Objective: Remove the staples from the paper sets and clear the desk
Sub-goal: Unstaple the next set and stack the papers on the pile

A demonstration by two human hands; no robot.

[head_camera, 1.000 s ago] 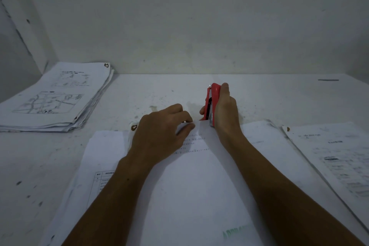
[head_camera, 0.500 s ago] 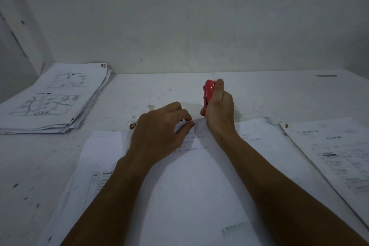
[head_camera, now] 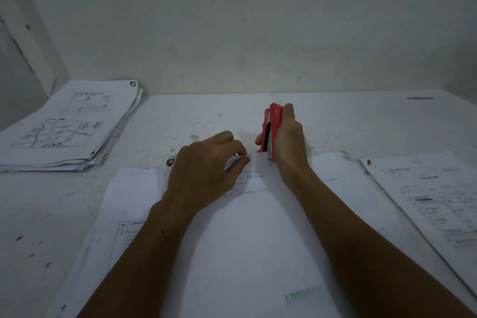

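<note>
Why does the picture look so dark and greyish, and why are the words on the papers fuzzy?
Head view: dim, flat light greys the white desk; forearms cast soft shadows on the white paper set; the red stapler stays vivid; right-hand printed sheet is smeared near the wide-angle edge.

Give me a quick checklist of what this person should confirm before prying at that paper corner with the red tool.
1. Tool in hand: ok. The right hand grips the red stapler.
2. Paper held: ok. The left hand pinches the top edge of the paper set.
3. Tool at the paper: ok. Its near end meets the top edge beside the left fingertips.
4. Staple engaged: cannot tell. The staple is hidden by the fingers.
5. Place for finished sets: ok. A paper stack lies at far left.
6. Other work waiting: ok. Another paper set lies at right.
</note>
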